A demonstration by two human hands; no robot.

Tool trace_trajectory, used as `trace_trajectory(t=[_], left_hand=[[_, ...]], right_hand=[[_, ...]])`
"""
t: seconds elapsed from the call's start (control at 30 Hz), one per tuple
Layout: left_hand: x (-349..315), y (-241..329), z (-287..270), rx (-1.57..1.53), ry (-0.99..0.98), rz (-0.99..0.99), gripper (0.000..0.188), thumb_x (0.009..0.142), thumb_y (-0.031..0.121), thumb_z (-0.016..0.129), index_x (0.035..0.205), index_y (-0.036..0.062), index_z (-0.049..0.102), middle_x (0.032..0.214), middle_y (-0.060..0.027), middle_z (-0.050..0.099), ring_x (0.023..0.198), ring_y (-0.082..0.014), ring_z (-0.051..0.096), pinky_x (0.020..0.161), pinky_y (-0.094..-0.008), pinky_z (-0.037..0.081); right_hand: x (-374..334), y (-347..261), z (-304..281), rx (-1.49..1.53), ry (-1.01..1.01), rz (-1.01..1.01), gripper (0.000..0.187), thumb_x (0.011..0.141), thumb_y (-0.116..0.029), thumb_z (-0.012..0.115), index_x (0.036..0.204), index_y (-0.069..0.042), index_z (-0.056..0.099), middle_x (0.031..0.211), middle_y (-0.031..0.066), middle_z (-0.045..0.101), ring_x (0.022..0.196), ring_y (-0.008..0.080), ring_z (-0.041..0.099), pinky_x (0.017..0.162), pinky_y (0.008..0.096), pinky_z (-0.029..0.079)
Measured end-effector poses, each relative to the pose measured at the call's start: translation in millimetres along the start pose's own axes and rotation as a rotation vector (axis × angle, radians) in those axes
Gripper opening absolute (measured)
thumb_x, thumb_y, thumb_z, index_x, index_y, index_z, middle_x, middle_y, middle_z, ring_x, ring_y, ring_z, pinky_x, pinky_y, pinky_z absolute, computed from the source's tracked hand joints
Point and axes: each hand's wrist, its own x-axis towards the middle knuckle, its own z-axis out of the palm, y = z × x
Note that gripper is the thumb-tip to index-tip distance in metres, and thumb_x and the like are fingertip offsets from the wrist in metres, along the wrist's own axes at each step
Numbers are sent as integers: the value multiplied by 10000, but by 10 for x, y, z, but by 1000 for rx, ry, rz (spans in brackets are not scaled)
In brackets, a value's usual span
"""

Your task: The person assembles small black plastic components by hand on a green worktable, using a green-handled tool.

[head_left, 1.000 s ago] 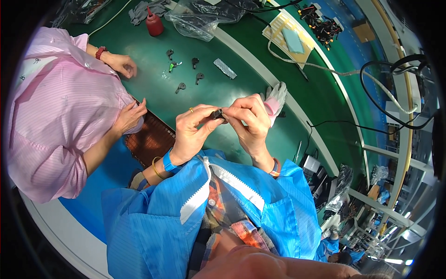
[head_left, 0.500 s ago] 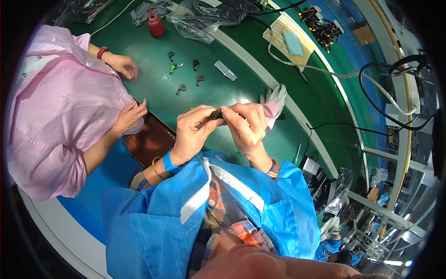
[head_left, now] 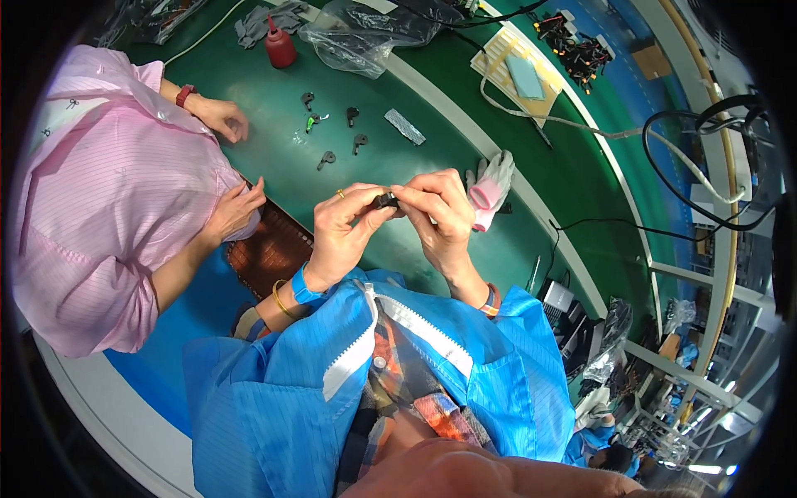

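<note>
Small black part [head_left: 384, 200]: pinched between both hands above the green bench [head_left: 274, 83], long axis crosswise, fingertip to fingertip. Left hand [head_left: 342, 228] closed on one end; right hand [head_left: 438, 214] closed on the other. Similar black parts [head_left: 340, 137] lie beyond.

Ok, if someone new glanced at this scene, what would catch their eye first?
Probably the hands at the centre: the left hand and right hand meet over a small dark part, pinched between the fingertips above the green table. Next, the co-worker in a pink smock at the left. Then the red bottle and the scattered small dark pieces near the far edge.
</note>
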Motion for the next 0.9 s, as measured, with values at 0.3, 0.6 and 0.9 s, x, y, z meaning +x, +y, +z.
trace_trajectory(t=[0.3,0.6,0.9], left_hand=[[37,3,8,-96,17,-36,219,764,-53,630,980,-18,637,913,-84,635,714,-130,578,635,-209,491],[44,1,-31,76,4,53,236,750,-46,639,985,-15,640,936,-92,640,725,-140,580,618,-236,482],[14,4,-54,244,-23,189,219,745,-40,644,963,-21,638,909,-92,642,713,-146,587,601,-243,473]], right_hand=[[-32,-42,-25,505,-67,448,135,775,1,638,906,-25,662,881,62,563,758,133,484,665,229,411],[-3,-75,11,893,-63,725,127,816,-42,632,937,-14,605,885,55,555,807,124,511,735,229,437],[-19,-32,-6,1089,-126,885,107,832,-88,634,905,-30,581,857,35,565,787,108,525,734,229,445]])
